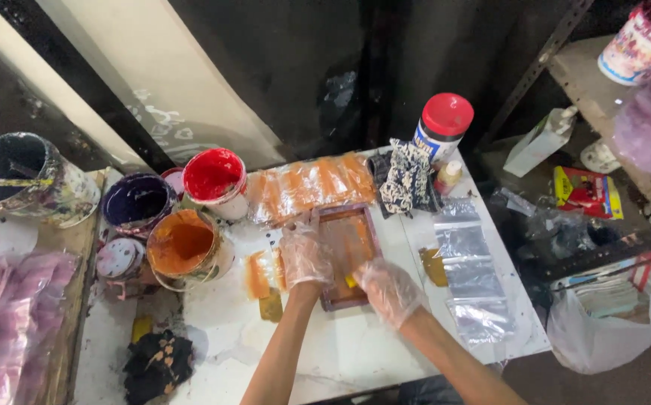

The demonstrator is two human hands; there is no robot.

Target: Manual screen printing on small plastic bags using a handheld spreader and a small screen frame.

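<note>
A small wooden-framed screen (349, 238) smeared with orange ink lies flat on the white table (355, 352). My left hand (304, 255), in a clear plastic glove, rests on the frame's left edge. My right hand (387, 289), also gloved, sits at the frame's lower right corner, fingers curled over a small yellow piece; what it grips is hard to tell. A row of orange-printed clear bags (312, 186) lies just beyond the frame.
Open tubs of orange (183, 244), red (213, 176) and dark blue ink (136, 201) stand at the left. Silver foil pouches (468, 270) lie to the right, beside a patterned rag (404, 178) and a red-lidded jar (443, 124). A black stained rag (159, 364) lies near the front.
</note>
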